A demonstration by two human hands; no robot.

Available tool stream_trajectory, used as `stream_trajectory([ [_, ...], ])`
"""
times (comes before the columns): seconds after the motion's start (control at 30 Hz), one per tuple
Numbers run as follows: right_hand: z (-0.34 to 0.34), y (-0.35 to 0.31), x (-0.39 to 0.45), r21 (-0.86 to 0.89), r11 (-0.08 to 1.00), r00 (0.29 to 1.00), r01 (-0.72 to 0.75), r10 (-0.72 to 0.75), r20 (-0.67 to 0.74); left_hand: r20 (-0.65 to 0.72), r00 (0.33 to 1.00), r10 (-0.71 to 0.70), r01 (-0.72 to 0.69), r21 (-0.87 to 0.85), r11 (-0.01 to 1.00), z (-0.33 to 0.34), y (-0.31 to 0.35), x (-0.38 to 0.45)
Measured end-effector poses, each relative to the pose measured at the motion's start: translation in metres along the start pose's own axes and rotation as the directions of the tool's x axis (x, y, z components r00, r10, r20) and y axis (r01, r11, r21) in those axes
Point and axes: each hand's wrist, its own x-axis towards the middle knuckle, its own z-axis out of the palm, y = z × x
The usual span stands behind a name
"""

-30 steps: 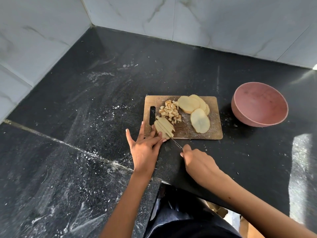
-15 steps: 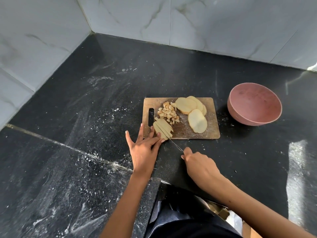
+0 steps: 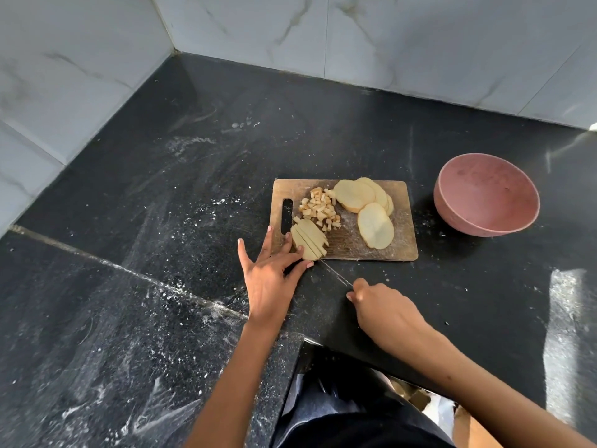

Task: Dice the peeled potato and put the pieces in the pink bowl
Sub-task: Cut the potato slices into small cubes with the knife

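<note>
A wooden cutting board [image 3: 400, 247] lies on the black counter. On it sit a pile of small potato dice [image 3: 319, 208], several round potato slices [image 3: 365, 202] and a slice cut into strips [image 3: 310, 240] at the board's near left corner. My left hand [image 3: 271, 276] lies flat with straight fingers steadying the strips. My right hand [image 3: 384, 308] grips a knife handle; the thin knife blade [image 3: 336, 275] points at the strips. The pink bowl [image 3: 487, 195] stands right of the board, with nothing seen inside it.
White marble wall tiles [image 3: 226, 37] close the counter at the back and left. The black counter [image 3: 161, 318] is streaked with white powder. Its front edge steps in near my body.
The view shifted slightly. Both hands stay in nearly the same place at the strips, with the knife blade still at the board's near edge.
</note>
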Motion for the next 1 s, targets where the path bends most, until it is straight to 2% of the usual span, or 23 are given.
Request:
stream_trajectory([
  [0.13, -0.021, 0.003, -0.007, 0.098, 0.995, 0.997, 0.031, -0.024, -0.073, -0.01, 1.0, 0.002, -0.002, 0.014, 1.0, 0.0, 0.0, 0.0],
  [0.3, -0.019, -0.015, 0.025, 0.199, 0.979, 0.995, 0.034, -0.014, -0.104, -0.023, 0.999, 0.033, -0.033, -0.002, 0.999, 0.0, -0.004, 0.001],
  [0.5, -0.017, -0.036, 0.042, 0.151, 0.985, 0.983, 0.089, -0.063, -0.172, -0.025, 0.999, 0.043, -0.043, 0.005, 0.999, -0.001, -0.006, 0.0],
  [0.83, -0.014, -0.052, 0.048, 0.044, 0.997, 0.988, 0.06, -0.053, -0.145, 0.004, 1.0, -0.013, 0.013, 0.025, 1.0, -0.005, 0.0, 0.001],
  [1.0, -0.005, -0.043, 0.044, 0.053, 0.998, 0.996, 0.022, -0.017, -0.09, 0.015, 1.0, -0.027, 0.026, 0.063, 0.998, -0.004, 0.001, 0.001],
])
